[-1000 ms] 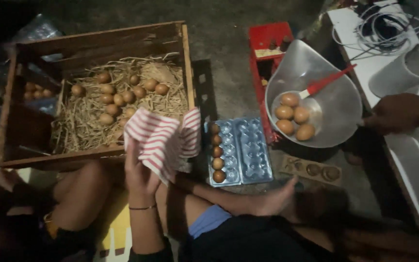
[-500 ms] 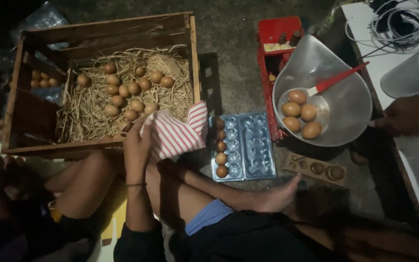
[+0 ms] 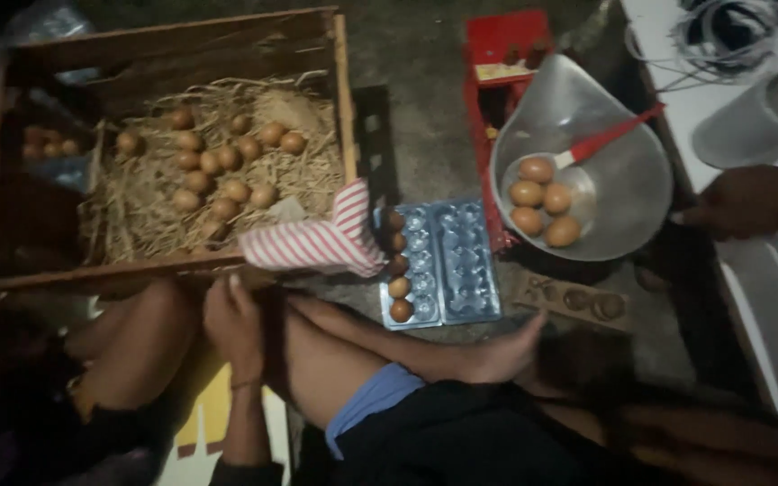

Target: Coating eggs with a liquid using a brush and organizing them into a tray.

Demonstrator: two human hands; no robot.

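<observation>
My left hand (image 3: 231,319) rests low between my bare legs and grips the bottom corner of a red-and-white striped cloth (image 3: 317,243). The cloth juts up to the right, over the front board of a wooden crate (image 3: 344,108). Inside the crate, several brown eggs (image 3: 218,171) lie on straw. Just right of the cloth sits a clear blue plastic egg tray (image 3: 461,261) with eggs (image 3: 398,288) in its left column. My right hand is not visible.
A metal scale pan (image 3: 623,180) holds several eggs (image 3: 542,202) and a red-handled spoon (image 3: 605,139), above a red scale base (image 3: 506,45). Another person's hand (image 3: 740,202) touches the pan's rim. A white table (image 3: 767,297) with a jug (image 3: 758,117) stands right.
My left hand has dropped from in front of the crate to between my legs, and the striped cloth has folded narrower and swung to the right.
</observation>
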